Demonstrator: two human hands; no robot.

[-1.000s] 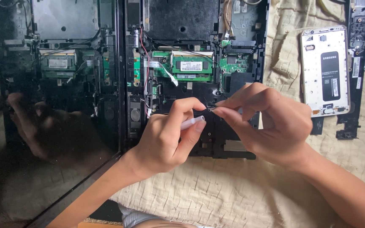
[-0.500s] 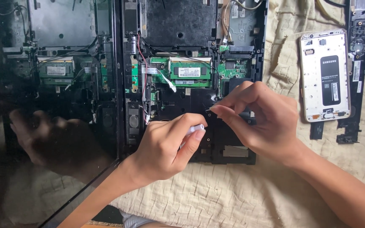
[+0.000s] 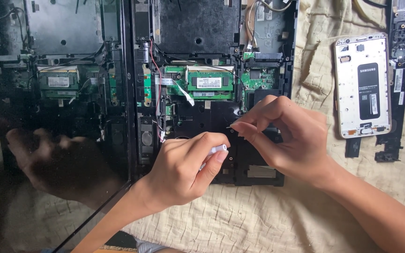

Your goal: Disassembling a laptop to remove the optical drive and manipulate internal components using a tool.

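Cloth (image 3: 258,220), cream and quilted, spread beneath everything and nearest the viewer; both bare forearms cross it toward the work. Left hand (image 3: 183,173): grip closed in a loose fist round a white tool (image 3: 219,150), slender, only its blunt tip showing past the forefinger, held just above the black lower deck of the opened laptop base (image 3: 254,171). Right hand (image 3: 287,136): thumb and forefinger pinched tight, tips meeting on a small dark part (image 3: 233,125) at the deck's middle — too small to identify, and whether it is free of the deck cannot be told. The two hands sit close together, tool tip just below the pinch, not touching it. Step judged in hand: fine work on that one small part, pinch and tool acting as a pair. A next move would call for a steady pinch and a gentle tool tip, since thin wires and a white ribbon cable (image 3: 179,89) run near. Beyond the hands: green memory module (image 3: 209,83) and bare circuit board. Left of the base, a glossy dark panel (image 3: 48,93) mirroring hands and board. Far right, well apart — a white phone (image 3: 362,84) lying with its back off, beside a black plastic strip (image 3: 399,70).
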